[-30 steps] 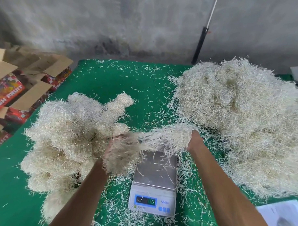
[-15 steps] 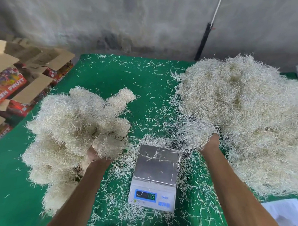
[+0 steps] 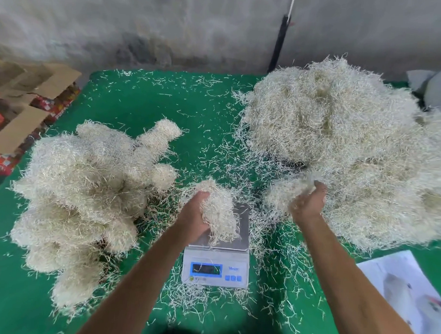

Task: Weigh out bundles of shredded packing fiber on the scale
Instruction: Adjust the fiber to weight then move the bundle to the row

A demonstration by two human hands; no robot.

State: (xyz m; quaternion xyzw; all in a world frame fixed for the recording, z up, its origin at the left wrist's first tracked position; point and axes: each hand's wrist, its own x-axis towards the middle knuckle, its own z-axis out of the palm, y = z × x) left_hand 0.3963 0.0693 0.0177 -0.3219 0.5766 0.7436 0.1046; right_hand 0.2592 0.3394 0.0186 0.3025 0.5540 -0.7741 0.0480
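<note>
Two fiber clumps (image 3: 219, 211) over scale (image 3: 242, 225)

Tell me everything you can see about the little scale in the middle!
The scale is a small white box, plastic by its look, with a flat, shiny metal-looking tray on top. Its front has a blue-framed dark screen, unreadable here, and small blue buttons beside it. It sits upright on the green table, between two pale fiber heaps, with loose shreds scattered around it. The left hand holds a clump of fiber over the tray; whether the clump touches it is unclear.
</note>
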